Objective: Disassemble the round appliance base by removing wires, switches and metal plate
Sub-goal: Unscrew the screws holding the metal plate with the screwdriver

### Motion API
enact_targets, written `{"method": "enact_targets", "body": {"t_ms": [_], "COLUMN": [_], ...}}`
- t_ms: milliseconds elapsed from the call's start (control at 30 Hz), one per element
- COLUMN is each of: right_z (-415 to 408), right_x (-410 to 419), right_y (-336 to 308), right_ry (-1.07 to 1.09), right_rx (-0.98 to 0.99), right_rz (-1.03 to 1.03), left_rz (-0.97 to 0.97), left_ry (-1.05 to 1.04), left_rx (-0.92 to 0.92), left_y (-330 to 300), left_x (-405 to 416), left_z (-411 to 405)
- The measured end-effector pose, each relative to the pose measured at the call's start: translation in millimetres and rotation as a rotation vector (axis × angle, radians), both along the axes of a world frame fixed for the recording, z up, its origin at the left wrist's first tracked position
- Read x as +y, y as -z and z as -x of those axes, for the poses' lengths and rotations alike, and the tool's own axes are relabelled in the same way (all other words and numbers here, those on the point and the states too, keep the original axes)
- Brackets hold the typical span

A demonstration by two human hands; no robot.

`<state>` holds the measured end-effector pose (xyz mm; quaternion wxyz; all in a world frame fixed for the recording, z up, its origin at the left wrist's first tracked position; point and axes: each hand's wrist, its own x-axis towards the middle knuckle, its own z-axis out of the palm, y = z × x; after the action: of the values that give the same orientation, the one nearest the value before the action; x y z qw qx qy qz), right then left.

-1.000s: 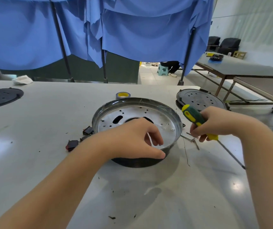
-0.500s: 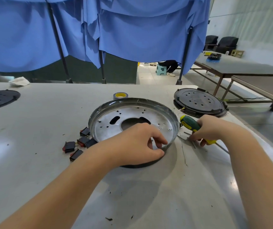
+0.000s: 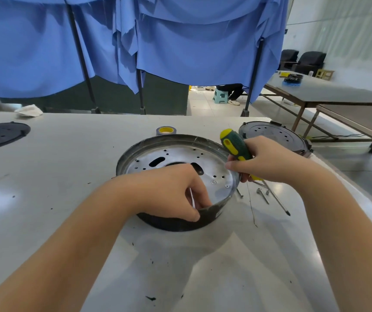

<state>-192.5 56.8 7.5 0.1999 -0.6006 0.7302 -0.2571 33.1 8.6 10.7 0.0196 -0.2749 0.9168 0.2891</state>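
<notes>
The round appliance base (image 3: 171, 140) sits tilted on the white table, its near edge raised. Inside lies a silver metal plate (image 3: 180, 157) with holes and two screws near its right side. My left hand (image 3: 171, 190) grips the near rim of the base, thumb outside, fingers inside. My right hand (image 3: 263, 163) holds a green and yellow screwdriver (image 3: 234, 145) over the base's right rim, handle up, shaft slanting down to the table at the right. The switches are hidden behind my left arm.
Loose screws (image 3: 262, 195) and a thin wire (image 3: 251, 206) lie right of the base. A tape roll (image 3: 165, 131) stands behind it. A black round cover (image 3: 275, 137) rests at the right edge, another black disc (image 3: 0, 135) far left, a white cloth (image 3: 29, 110) at the back.
My right hand has lifted the screwdriver from the table up over the base's right rim. My left hand has tipped the base's near edge up. The switches have slipped out of sight.
</notes>
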Motion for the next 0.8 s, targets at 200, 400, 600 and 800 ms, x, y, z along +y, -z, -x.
{"method": "enact_targets", "body": {"t_ms": [200, 400, 600, 800], "right_z": [-14, -24, -34, -39], "right_x": [3, 11, 18, 30], "right_y": [-3, -14, -22, -46], "right_ry": [-0.064, -0.135, -0.173, -0.16], "right_rx": [0.017, -0.032, -0.022, -0.218], "right_rz": [-0.112, -0.279, -0.368, 0.026], "left_rz": [-0.028, -0.101, -0.096, -0.053], "left_ry": [0.027, 0.046, 0.113, 0.105], "left_rx": [-0.133, -0.241, -0.143, -0.091], "left_y": [-14, -24, -14, -4], "left_x": [-4, -3, 9, 9], "left_z": [-15, -25, -2, 1]}}
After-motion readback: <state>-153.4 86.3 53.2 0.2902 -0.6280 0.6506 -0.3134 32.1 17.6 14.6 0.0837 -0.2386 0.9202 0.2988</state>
